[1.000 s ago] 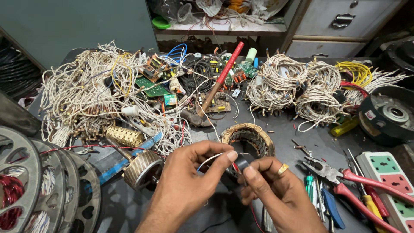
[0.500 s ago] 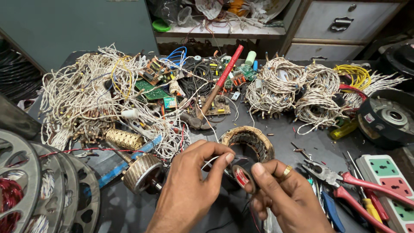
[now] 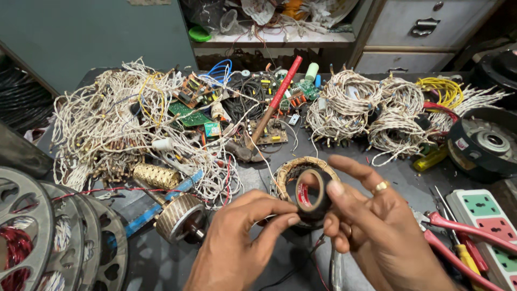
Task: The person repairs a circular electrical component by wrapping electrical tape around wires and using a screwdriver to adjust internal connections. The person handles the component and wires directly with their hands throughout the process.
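We hold a roll of black tape [image 3: 311, 193] upright between both hands, just above the dark workbench [image 3: 161, 258]. Our left hand [image 3: 242, 237] pinches the roll's lower edge between thumb and forefinger. Our right hand [image 3: 371, 226], with a gold ring [image 3: 381, 187] on one finger, grips the roll's right side, thumb on the rim, the other fingers loosely spread. Right behind the roll lies a copper-wound coil ring [image 3: 291, 172]. To the left of our hands rests a small motor rotor [image 3: 180, 218] beside a blue strip [image 3: 161, 205]. Red-handled pliers [image 3: 458, 231] and a power strip [image 3: 484, 226] lie to the right. White wire bundles [image 3: 107, 129] and circuit boards [image 3: 188, 116] cover the bench further back.
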